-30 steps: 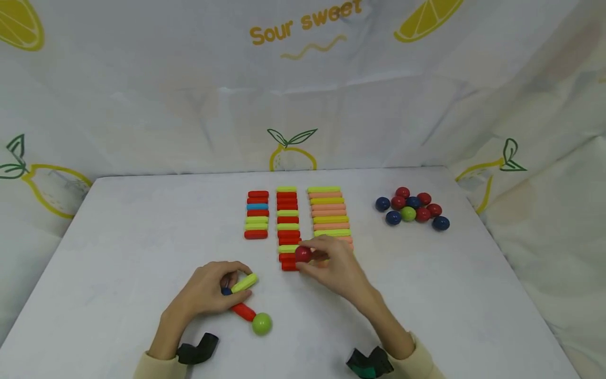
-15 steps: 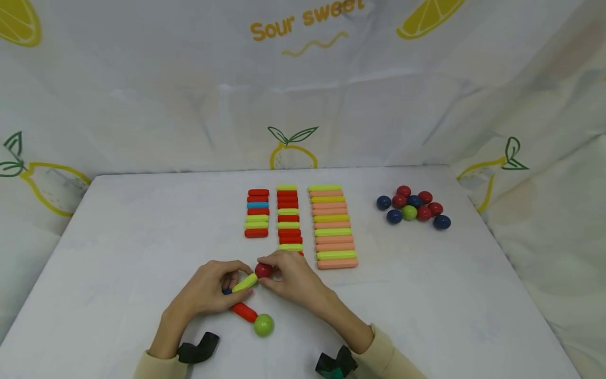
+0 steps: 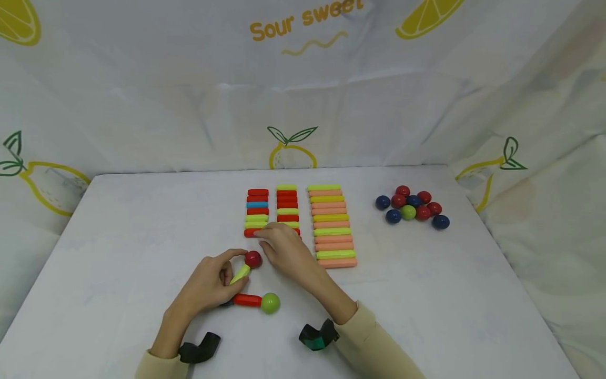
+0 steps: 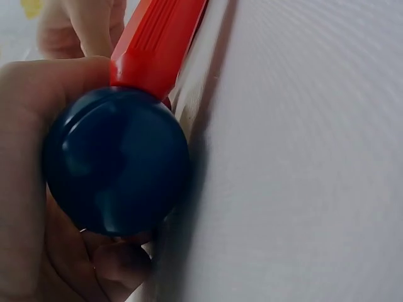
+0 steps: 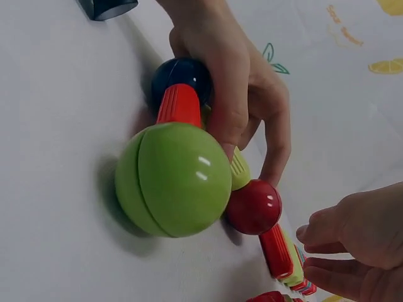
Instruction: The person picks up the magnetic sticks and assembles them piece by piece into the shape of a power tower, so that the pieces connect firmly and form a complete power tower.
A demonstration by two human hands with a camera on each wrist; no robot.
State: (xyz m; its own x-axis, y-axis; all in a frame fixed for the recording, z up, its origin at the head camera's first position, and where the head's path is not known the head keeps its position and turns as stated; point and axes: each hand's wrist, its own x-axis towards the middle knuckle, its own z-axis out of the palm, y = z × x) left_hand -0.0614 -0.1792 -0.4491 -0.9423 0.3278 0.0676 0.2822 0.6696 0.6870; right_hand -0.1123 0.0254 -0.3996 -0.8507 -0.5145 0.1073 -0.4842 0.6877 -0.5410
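My left hand (image 3: 208,284) grips a joined V of rods and balls low over the table. Its thumb and fingers are around the yellow-green rod (image 3: 241,273), whose far end meets a red ball (image 3: 253,259). A blue ball (image 4: 116,163) forms the corner, mostly hidden by the hand in the head view. From it a red rod (image 3: 247,300) runs to a green ball (image 3: 270,303). My right hand (image 3: 290,252) reaches to the near end of the left rod column, fingertips right at its last red rod (image 3: 249,232). In the right wrist view its thumb and fingers are apart with nothing between them.
Short rods lie in a left column (image 3: 257,211) and a middle column (image 3: 287,200), partly covered by my right hand. Longer peach, yellow and green rods form a right column (image 3: 333,231). Several red, blue and green balls (image 3: 408,212) cluster at the back right.
My right hand has brought the red ball leftward onto the yellow-green rod, let it go, and moved up to the left rod column. The red rod and green ball have swung upward.
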